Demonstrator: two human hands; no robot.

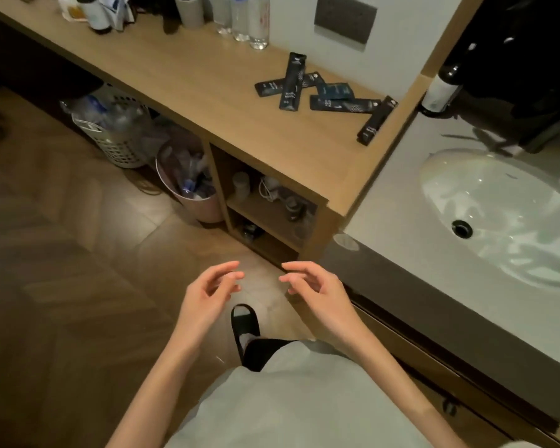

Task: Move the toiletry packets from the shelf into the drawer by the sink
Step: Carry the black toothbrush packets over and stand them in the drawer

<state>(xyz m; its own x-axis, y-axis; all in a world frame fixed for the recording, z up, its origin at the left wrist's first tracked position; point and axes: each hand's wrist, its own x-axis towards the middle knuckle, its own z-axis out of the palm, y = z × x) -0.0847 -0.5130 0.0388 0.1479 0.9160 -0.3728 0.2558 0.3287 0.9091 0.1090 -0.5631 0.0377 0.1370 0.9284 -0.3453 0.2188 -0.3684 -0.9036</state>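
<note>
Several dark toiletry packets [324,92] lie scattered on the wooden shelf [207,82] near its right end, beside the wall; one packet [377,119] lies at the shelf's edge next to the sink counter. The drawer [434,376] under the sink counter is closed, its small dark knob [449,407] showing at lower right. My left hand [207,292] and my right hand [317,289] hover over the floor in front of me, fingers loosely curled, both holding nothing, well below the packets.
A white sink basin [498,215] sits in the grey counter [401,227] on the right. Bottles [249,17] and cups stand at the shelf's far end. Under the shelf are a laundry basket [117,134], a pink bin [191,189] and open cubbies [265,205].
</note>
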